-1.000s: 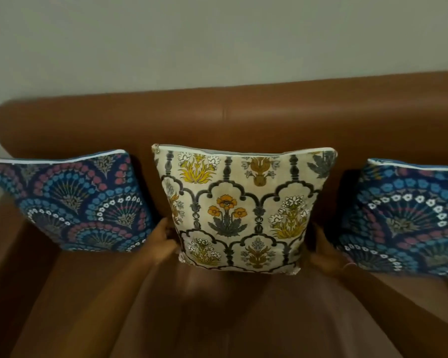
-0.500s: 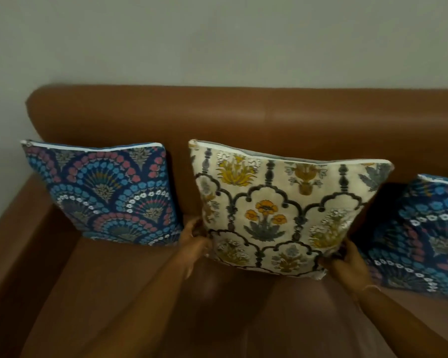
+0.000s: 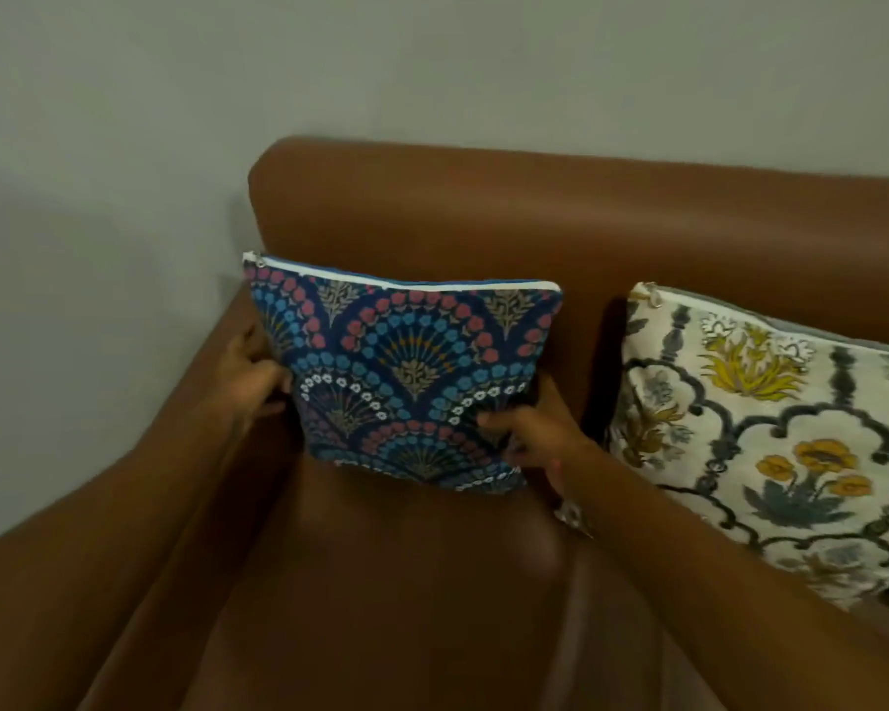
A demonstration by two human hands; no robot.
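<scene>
Blue fan-patterned cushion [image 3: 406, 372]: upright against the backrest of a brown leather sofa [image 3: 483, 213], held between both hands. Left hand [image 3: 255, 382] grips its left edge, with the armrest [image 3: 206, 366] close on that hand's outer side. Right hand [image 3: 535, 433] pinches the lower right edge, thumb on the front face. A strip of bare backrest lies just right of the right hand, then a cream floral cushion [image 3: 771, 443], not touching. Bare seat leather shows below both hands.

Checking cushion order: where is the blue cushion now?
Head view, left: the blue cushion stands against the sofa backrest at its left end, left of the cream cushion.
</scene>
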